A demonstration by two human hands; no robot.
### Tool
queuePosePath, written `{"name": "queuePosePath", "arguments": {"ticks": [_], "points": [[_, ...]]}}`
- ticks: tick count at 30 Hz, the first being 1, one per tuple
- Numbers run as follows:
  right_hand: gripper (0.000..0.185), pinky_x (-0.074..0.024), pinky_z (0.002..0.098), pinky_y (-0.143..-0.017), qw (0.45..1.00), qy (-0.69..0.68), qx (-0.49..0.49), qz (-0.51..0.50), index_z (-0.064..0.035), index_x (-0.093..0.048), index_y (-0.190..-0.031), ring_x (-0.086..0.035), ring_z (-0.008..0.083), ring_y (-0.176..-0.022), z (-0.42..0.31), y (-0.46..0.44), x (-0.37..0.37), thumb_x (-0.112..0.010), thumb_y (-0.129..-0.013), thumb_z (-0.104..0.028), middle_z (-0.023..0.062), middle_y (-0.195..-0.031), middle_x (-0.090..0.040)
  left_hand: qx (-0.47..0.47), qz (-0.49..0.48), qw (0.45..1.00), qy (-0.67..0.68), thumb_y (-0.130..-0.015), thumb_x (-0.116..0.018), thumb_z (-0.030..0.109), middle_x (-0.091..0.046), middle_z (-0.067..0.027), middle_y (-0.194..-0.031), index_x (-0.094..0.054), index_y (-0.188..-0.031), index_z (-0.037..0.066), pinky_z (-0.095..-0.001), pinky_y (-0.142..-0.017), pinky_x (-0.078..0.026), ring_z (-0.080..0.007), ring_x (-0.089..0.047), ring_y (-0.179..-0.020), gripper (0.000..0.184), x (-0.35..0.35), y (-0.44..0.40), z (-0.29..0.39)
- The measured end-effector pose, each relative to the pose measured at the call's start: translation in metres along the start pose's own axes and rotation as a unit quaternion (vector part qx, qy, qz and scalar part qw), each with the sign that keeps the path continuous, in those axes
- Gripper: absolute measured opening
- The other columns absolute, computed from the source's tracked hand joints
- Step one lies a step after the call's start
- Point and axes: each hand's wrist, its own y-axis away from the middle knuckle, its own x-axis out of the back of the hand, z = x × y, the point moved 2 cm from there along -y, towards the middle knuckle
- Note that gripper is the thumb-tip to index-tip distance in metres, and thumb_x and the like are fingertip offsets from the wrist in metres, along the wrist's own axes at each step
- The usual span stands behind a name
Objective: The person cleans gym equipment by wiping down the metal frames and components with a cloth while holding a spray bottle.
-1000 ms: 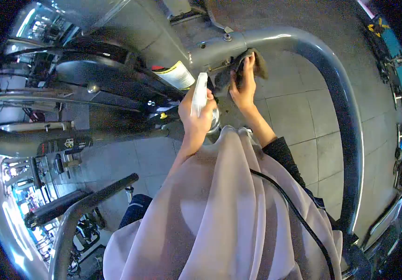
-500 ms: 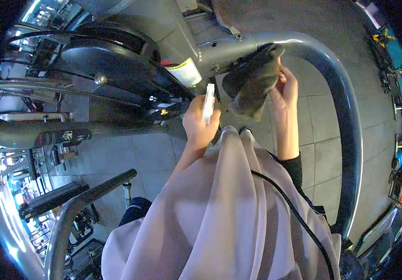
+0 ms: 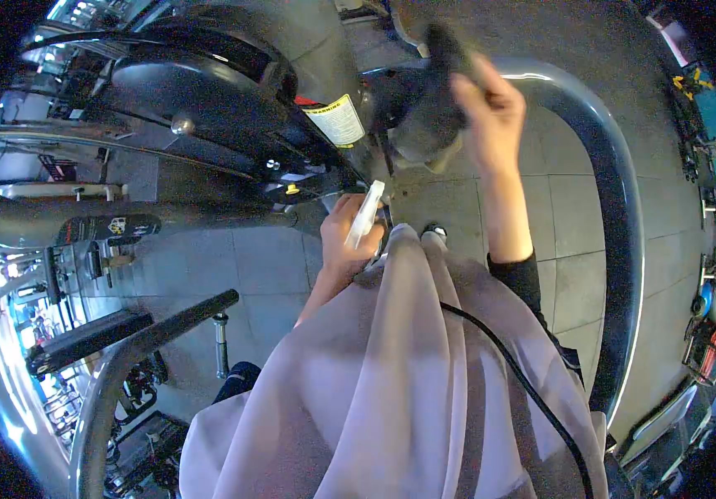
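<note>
My left hand (image 3: 346,237) is wrapped round a spray bottle, whose white trigger head (image 3: 367,214) points up; its body is mostly hidden by the hand and my clothing. A dark grey cloth (image 3: 431,112) hangs from my right hand (image 3: 495,112), blurred by motion, over the grey curved tube (image 3: 595,125) of the machine. Up and left of my left hand, a white warning label (image 3: 337,121) is stuck on the machine frame.
A round black machine part (image 3: 187,87) and a thick horizontal tube (image 3: 208,218) lie at the left. A black-ended handle bar (image 3: 183,320) rises at lower left. Grey floor tiles (image 3: 574,208) show inside the curved tube. Gym equipment lines the right edge.
My right hand has moved up and away from my left hand, with the cloth now hanging over the tube. My left hand has come down slightly with the spray bottle.
</note>
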Motion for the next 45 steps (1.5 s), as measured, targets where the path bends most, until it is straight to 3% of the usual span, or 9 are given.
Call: {"name": "queuePosePath", "arguments": {"ticks": [3,9,14,17,26,33,42,44,45], "points": [[0.049,-0.0445,0.0350,-0.093,0.921,0.264,0.208,-0.198,0.0022,-0.044,-0.129,-0.053,0.0281,-0.112,0.014,-0.015,-0.041,-0.052,-0.090,-0.025,0.0189,-0.124,-0.053,0.041,-0.006,0.998,0.052,-0.064,-0.059,0.003,-0.062,-0.0096,-0.086,-0.061,-0.097,0.002,-0.0311,-0.070,-0.049,-0.0220,-0.061,-0.077,0.033,-0.002,0.008,0.004],[0.055,-0.0416,0.0350,-0.097,0.792,0.507,0.290,-0.179,0.0089,-0.031,-0.133,-0.050,0.0309,-0.114,0.066,0.009,-0.049,-0.046,-0.089,-0.021,0.0216,-0.132,-0.043,0.068,0.002,0.997,0.047,-0.063,-0.058,0.003,-0.062,-0.0097,-0.086,-0.062,-0.097,0.002,-0.0313,-0.070,-0.049,-0.0220,-0.061,-0.076,0.034,-0.004,0.009,0.000],[0.058,-0.0400,0.0405,-0.098,0.855,0.368,0.159,-0.330,-0.0242,-0.034,-0.139,-0.047,0.0317,-0.119,0.105,0.020,0.001,-0.052,-0.086,-0.009,0.0152,-0.131,-0.045,0.021,-0.007,1.000,-0.021,-0.061,-0.058,0.000,-0.064,-0.0090,-0.091,-0.061,-0.100,0.001,-0.0299,-0.070,-0.051,-0.0180,-0.064,-0.077,0.039,0.000,0.003,0.004],[0.059,-0.0443,0.0400,-0.093,0.826,0.442,0.267,-0.226,-0.0189,-0.042,-0.134,-0.051,0.0346,-0.112,0.100,0.015,0.027,-0.062,-0.080,-0.008,0.0170,-0.129,-0.046,-0.020,0.022,1.000,-0.004,-0.060,-0.058,0.000,-0.064,-0.0099,-0.091,-0.061,-0.098,0.001,-0.0307,-0.067,-0.052,-0.0193,-0.065,-0.074,0.039,0.002,0.003,0.006],[0.069,-0.0361,0.0478,-0.100,0.856,0.508,0.093,-0.029,-0.0268,-0.031,-0.139,-0.040,0.0441,-0.121,0.127,0.014,0.091,-0.053,-0.078,-0.003,0.0242,-0.134,-0.039,0.051,0.041,0.995,0.070,-0.062,-0.057,0.006,-0.060,-0.0104,-0.081,-0.062,-0.089,0.002,-0.0312,-0.064,-0.048,-0.0233,-0.061,-0.069,0.028,0.004,0.009,-0.004],[0.061,-0.0368,0.0420,-0.100,0.751,0.609,0.179,0.180,-0.0187,-0.045,-0.133,-0.042,0.0398,-0.121,0.093,-0.001,0.145,-0.054,-0.076,0.001,0.0192,-0.135,-0.041,0.047,0.023,0.998,0.042,-0.063,-0.057,0.005,-0.060,-0.0107,-0.081,-0.062,-0.089,0.001,-0.0308,-0.065,-0.049,-0.0232,-0.062,-0.071,0.027,0.010,0.010,0.001],[0.052,-0.0524,0.0358,-0.080,0.859,0.387,0.270,-0.200,-0.0227,-0.056,-0.122,-0.056,0.0302,-0.107,0.082,0.020,0.003,-0.064,-0.073,-0.007,0.0127,-0.126,-0.053,0.038,0.022,0.998,0.053,-0.063,-0.058,0.004,-0.061,-0.0120,-0.084,-0.062,-0.090,0.000,-0.0313,-0.067,-0.050,-0.0227,-0.063,-0.073,0.028,0.005,0.011,0.004],[0.060,-0.0512,0.0378,-0.081,0.870,0.381,0.092,-0.299,-0.0244,-0.049,-0.130,-0.054,0.0289,-0.110,0.104,0.044,-0.027,-0.063,-0.074,-0.007,0.0124,-0.130,-0.049,0.043,0.021,0.998,0.047,-0.063,-0.058,0.004,-0.062,-0.0122,-0.085,-0.062,-0.091,0.000,-0.0314,-0.068,-0.050,-0.0227,-0.063,-0.073,0.028,0.005,0.011,0.008],[0.057,-0.0465,0.0405,-0.087,0.835,0.429,0.298,-0.174,-0.0201,-0.048,-0.130,-0.055,0.0301,-0.108,0.108,0.046,-0.040,-0.062,-0.076,-0.007,0.0127,-0.129,-0.049,0.052,0.026,0.997,0.055,-0.063,-0.058,0.004,-0.062,-0.0122,-0.086,-0.062,-0.091,0.000,-0.0315,-0.068,-0.050,-0.0226,-0.063,-0.074,0.029,0.004,0.013,0.009]]}}
